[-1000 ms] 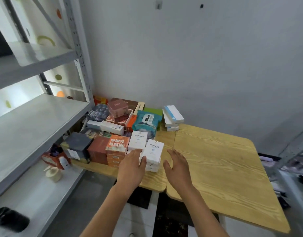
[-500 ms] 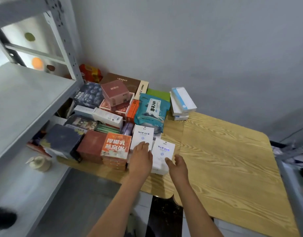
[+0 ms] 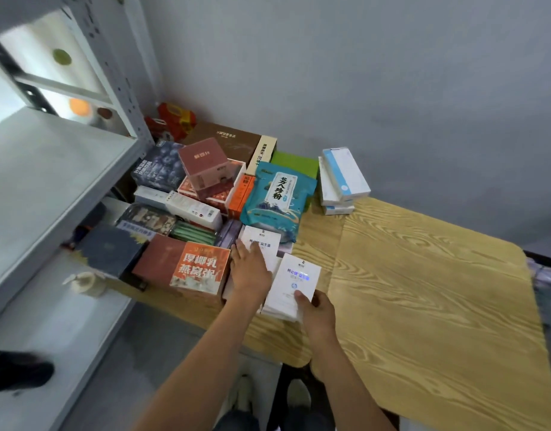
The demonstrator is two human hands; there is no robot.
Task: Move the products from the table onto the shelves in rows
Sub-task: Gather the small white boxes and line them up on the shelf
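Head view. Two bare hands in frame. Left hand (image 3: 248, 273) lies flat, fingers straight, on the far one of two white cartons: far white carton (image 3: 261, 242) and near white carton (image 3: 294, 283). Right hand (image 3: 318, 309) grips the near carton's lower right corner, thumb curled onto its top face; the fingers beneath are hidden. Both cartons are flat rectangular card with blue print, and each tops a small stack; the count below cannot be told.

The wooden table (image 3: 423, 290) has a light grain-patterned top with rounded corners. Products crowd its 9-to-12 o'clock part, the white cartons at the pile's 5 o'clock edge.
- One teal pouch (image 3: 279, 197), glossy soft film, at 12 o'clock from the white cartons.
- One orange-and-white box (image 3: 201, 269), at 9 o'clock from the left hand, touching it.
- One maroon cube box (image 3: 202, 163), high in the pile.
- Three white-and-blue boxes (image 3: 344, 175), stacked askew at 1 o'clock, apart from the pile.

The grey metal shelves (image 3: 44, 169), matt with perforated uprights, stand at 9 o'clock. One cream pump bottle (image 3: 87, 283) sits on the lower board.
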